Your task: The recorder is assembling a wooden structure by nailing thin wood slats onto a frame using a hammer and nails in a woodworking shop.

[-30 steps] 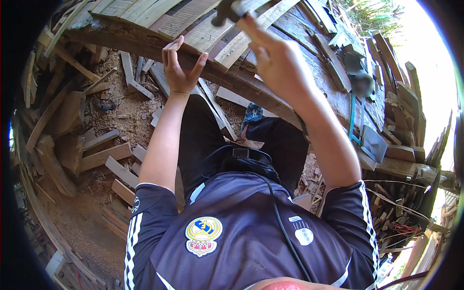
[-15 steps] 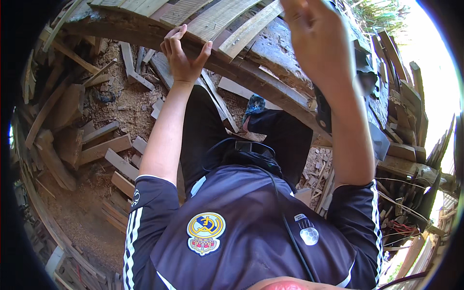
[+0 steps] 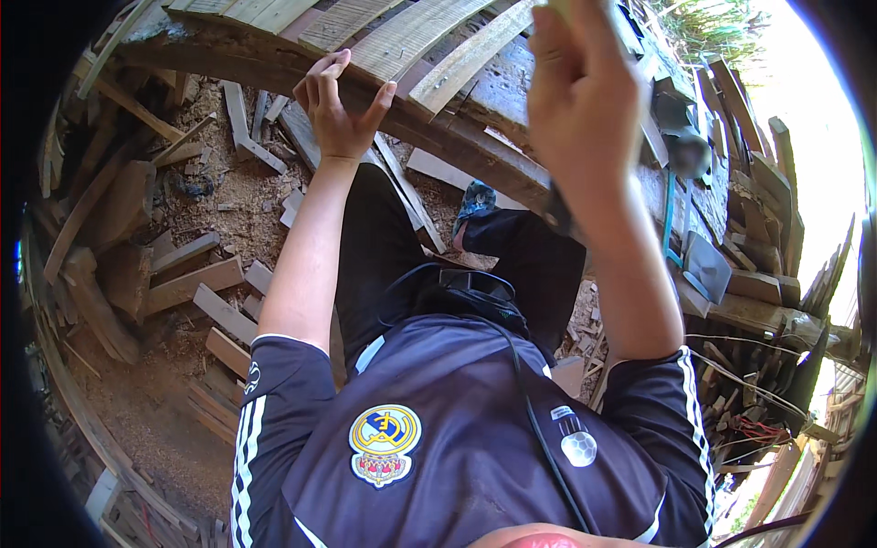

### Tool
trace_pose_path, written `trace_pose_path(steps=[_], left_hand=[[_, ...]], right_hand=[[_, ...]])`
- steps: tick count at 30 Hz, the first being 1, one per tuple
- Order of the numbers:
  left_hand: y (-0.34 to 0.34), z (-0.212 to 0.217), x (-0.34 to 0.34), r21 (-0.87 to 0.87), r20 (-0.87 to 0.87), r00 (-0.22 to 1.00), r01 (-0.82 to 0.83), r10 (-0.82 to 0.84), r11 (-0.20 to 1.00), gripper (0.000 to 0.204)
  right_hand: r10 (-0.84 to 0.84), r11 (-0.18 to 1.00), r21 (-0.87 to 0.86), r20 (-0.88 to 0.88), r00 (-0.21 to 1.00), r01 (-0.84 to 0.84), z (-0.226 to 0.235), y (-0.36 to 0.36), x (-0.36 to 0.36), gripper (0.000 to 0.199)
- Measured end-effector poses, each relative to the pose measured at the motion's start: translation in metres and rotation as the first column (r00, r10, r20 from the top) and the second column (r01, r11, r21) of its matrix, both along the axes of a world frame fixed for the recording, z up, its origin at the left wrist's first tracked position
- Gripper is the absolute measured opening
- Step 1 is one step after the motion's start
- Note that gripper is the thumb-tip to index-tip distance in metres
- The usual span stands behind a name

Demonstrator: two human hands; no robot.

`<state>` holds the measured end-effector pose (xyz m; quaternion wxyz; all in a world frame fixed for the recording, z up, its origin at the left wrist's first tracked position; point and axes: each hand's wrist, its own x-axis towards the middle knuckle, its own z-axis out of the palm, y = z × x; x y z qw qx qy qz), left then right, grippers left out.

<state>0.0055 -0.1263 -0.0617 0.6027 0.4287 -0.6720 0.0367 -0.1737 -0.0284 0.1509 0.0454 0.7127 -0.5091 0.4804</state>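
Observation:
My left hand [image 3: 340, 114] is at the front edge of a rough wooden bench [image 3: 274, 62]. Its fingers and thumb span the near end of a pale wooden plank [image 3: 416, 41] that lies on the bench top. A narrower wooden strip [image 3: 470, 62] lies to the right of that plank. Over the right part of the bench is my right hand [image 3: 585, 105], raised and smeared by motion, its fingers curled. A dark rounded end [image 3: 555, 212] shows just below that hand, like the end of a handle; the rest is hidden or cut off at the top edge.
Dark tools and a rounded dark object [image 3: 690, 157] lie on the bench's right end, near a grey flat piece [image 3: 705, 265]. Wood offcuts [image 3: 196, 283] and sawdust [image 3: 224, 196] cover the ground at left. More boards [image 3: 776, 201] are stacked at right. My foot [image 3: 475, 201] is under the bench.
My right hand has moved left and slightly down, uncovering more of the bench's right end. The left hand keeps its place on the plank; the whole view has shifted slightly.

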Motion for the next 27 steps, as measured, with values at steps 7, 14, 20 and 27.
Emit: trace_pose_path(steps=[7,14,20,27], left_hand=[[-0.004,-0.003,-0.002,0.001,0.006,1.0,-0.001,0.001,1.0,0.061],[0.003,0.0,-0.001,-0.002,-0.02,0.999,0.025,-0.025,1.0,0.06],[0.001,-0.002,0.0,0.013,0.022,1.0,0.017,-0.018,1.0,0.065],[0.001,-0.002,0.001,0.013,0.027,0.999,0.019,-0.019,1.0,0.066]], right_hand=[[0.057,0.833,0.54,-0.3,0.952,0.12,-0.011,-0.008,-0.008,0.065],[-0.065,0.95,0.281,-0.257,0.964,0.139,-0.026,-0.001,0.001,0.066],[-0.019,0.922,0.353,-0.374,0.927,0.162,-0.006,-0.009,-0.013,0.052],[-0.068,0.967,0.223,-0.247,0.967,0.125,-0.022,0.001,0.002,0.051]])
